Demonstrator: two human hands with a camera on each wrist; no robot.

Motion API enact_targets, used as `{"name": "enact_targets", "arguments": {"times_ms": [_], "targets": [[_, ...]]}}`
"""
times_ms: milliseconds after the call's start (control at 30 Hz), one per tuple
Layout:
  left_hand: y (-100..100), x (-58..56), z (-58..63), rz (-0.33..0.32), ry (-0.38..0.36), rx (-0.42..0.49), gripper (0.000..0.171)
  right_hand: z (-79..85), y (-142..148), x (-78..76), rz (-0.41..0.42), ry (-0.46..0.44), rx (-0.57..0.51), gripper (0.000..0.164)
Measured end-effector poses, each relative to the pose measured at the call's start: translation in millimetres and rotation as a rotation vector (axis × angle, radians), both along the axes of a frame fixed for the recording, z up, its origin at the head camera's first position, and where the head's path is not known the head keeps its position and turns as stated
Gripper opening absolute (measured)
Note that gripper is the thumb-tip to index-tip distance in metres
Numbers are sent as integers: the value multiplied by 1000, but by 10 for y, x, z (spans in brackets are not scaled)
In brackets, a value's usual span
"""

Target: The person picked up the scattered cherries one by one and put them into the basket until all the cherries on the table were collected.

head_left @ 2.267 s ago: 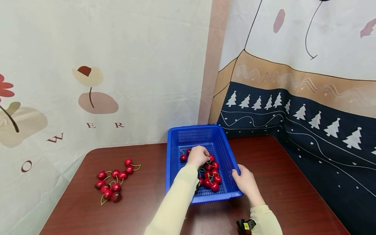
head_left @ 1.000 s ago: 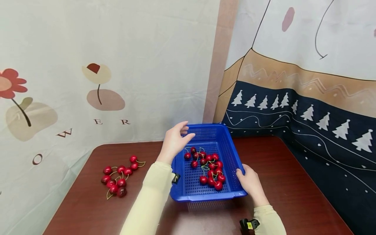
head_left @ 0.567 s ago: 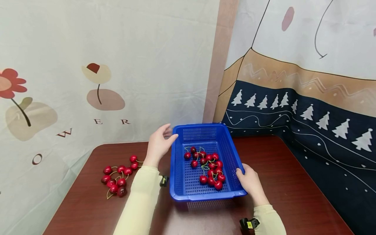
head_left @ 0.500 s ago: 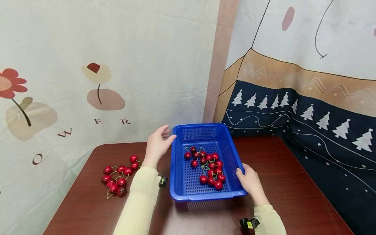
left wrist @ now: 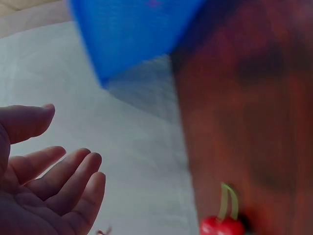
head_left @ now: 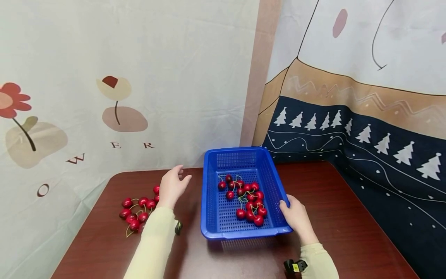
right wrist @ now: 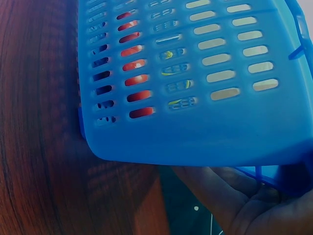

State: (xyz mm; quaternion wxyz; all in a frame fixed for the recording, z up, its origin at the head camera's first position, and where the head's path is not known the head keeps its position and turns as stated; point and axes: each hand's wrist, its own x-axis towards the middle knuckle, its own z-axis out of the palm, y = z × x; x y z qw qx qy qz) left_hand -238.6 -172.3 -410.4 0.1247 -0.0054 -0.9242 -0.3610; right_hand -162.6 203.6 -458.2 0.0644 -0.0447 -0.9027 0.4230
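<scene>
A blue plastic basket (head_left: pixel 244 235) with slotted walls stands at the middle of the table, shadow showing under its near edge. Several red cherries (head_left: pixel 258 221) with green stems lie on its floor, mostly towards the right. My right hand (head_left: pixel 296 217) grips the basket's right rim near the front corner, thumb on top; the right wrist view has the fingers tucked under the rim. Left of the basket, my left hand (head_left: pixel 173 186) is in the air with loosely bent fingers and holds nothing. It partly covers a second group of cherries (head_left: pixel 143 217) on the table.
The dark red-brown wooden table (head_left: pixel 348 217) backs onto a pale printed cloth (head_left: pixel 181 97). A navy cloth with white trees (head_left: pixel 364 133) hangs along the right side. A small black device (head_left: pixel 295 266) sits at the right wrist.
My left hand has come out of the basket, fingers opening, and moved left towards the cherries on the table. The right hand has kept its grip on the rim.
</scene>
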Motion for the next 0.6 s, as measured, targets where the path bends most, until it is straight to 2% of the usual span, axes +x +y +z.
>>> {"name": "enact_targets", "arguments": {"times_ms": [133, 300, 433, 600], "targets": [[-136, 0, -180, 7, -29, -143, 52, 7, -7, 5, -2, -3, 1, 39], [-263, -12, -349, 11, -43, -313, 48, 20, -13, 15, 3, -1, 1, 39], [-336, -36, -440, 15, -38, -433, 37, 23, -18, 17, 0, 3, -4, 38], [-412, -101, -575, 19, -46, -542, 22, 25, -20, 20, -2, 4, 1, 37]]}}
